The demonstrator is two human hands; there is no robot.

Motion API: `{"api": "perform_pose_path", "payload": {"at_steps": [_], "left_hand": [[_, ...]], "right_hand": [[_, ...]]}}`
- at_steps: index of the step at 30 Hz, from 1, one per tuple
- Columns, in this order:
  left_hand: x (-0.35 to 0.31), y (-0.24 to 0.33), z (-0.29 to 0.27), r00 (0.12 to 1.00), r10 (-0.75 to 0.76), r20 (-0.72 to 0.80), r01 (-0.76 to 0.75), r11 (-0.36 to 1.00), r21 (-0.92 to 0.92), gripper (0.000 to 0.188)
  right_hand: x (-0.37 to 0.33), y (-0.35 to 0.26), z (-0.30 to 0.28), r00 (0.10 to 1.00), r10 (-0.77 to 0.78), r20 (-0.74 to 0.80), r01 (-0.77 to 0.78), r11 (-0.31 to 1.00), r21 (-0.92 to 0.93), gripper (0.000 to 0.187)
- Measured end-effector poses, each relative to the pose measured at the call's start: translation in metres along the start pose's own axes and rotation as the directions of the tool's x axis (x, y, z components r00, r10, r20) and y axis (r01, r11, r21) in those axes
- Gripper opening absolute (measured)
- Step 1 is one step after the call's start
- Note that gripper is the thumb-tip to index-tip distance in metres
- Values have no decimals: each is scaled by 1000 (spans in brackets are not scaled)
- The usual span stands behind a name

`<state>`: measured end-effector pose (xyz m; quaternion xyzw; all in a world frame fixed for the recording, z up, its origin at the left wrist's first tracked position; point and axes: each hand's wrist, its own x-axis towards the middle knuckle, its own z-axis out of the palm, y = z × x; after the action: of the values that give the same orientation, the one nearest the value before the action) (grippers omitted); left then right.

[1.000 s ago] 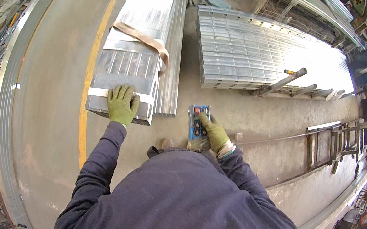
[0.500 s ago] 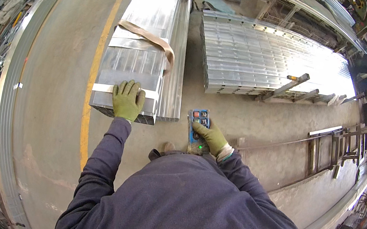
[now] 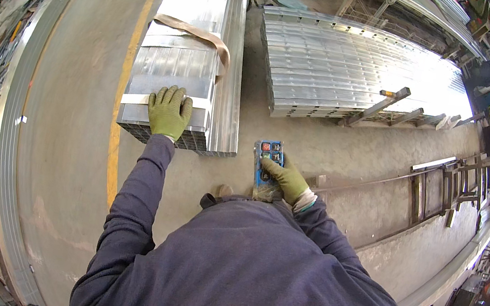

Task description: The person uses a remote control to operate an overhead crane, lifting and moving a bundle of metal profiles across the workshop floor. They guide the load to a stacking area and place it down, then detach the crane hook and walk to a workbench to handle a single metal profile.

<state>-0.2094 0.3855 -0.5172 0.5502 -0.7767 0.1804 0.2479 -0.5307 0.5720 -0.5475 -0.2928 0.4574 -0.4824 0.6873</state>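
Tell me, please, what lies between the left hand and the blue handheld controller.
In the head view, between the left hand and the controller come the right edge of the metal bundle, the metal profiles beside it, then concrete floor.

No words, brand or numbers legible. Blue remote control (image 3: 266, 155) — pale marks on its button faces, too small to read. Yellow painted line (image 3: 128, 62) runs along the floor (image 3: 75, 124) — a floor marking. White scrap (image 3: 20, 120) at left, beside metal profiles (image 3: 13, 95): any print indistinct.
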Motion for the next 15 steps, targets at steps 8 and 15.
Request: {"api": "perform_pose_path", "payload": {"at_steps": [8, 15], "left_hand": [[4, 4, -3, 1000, -3, 3, 3, 1000, 31, 39], [12, 8, -11, 997, -40, 69, 37, 998, 43, 41]], "right_hand": [[-32, 17, -13, 988, -23, 150, 22, 1000, 7, 58], [-60, 33, -16, 984, -23, 177, 16, 999, 38, 81]]}}
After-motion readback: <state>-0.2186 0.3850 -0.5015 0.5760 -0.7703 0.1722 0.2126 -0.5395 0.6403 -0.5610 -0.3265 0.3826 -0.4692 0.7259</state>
